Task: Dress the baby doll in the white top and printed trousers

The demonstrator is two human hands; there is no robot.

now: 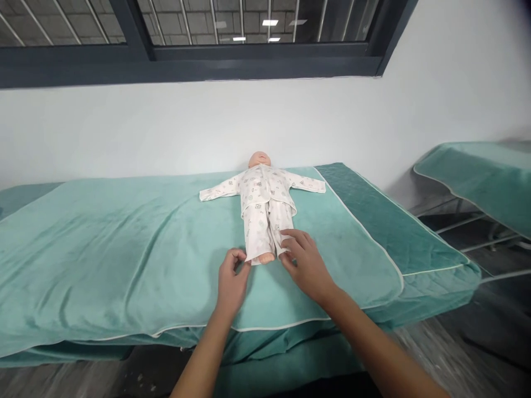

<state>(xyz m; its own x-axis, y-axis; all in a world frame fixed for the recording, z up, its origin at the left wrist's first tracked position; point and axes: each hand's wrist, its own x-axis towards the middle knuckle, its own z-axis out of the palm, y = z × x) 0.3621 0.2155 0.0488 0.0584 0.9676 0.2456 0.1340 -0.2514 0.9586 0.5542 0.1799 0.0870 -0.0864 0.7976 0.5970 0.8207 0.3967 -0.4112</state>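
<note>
A baby doll (263,193) lies on its back on a teal blanket (124,243) spread over a bed (415,260) that stands against a white wall (166,132), its head toward the wall and its arms stretched out to either side. It wears a white printed top (265,185) and matching white trousers (265,226), and one bare foot (266,257) shows at the end of a trouser leg. The left hand (231,279) sits at the hem of the trouser leg on that side, thumb and forefinger curled together at the cloth's edge; whether they actually pinch the fabric cannot be told. The right hand (306,262) lies palm down over the other trouser leg's hem, fingers loosely spread and touching the cloth, with nothing gripped in it. The blanket has a white piped edge and is rumpled toward the left. A darker quilted green cover (381,221) shows beneath the blanket on the right. A second bed with a teal cover (481,177) stands well apart at the right, and a dark-framed window (186,55) runs above the wall.
</note>
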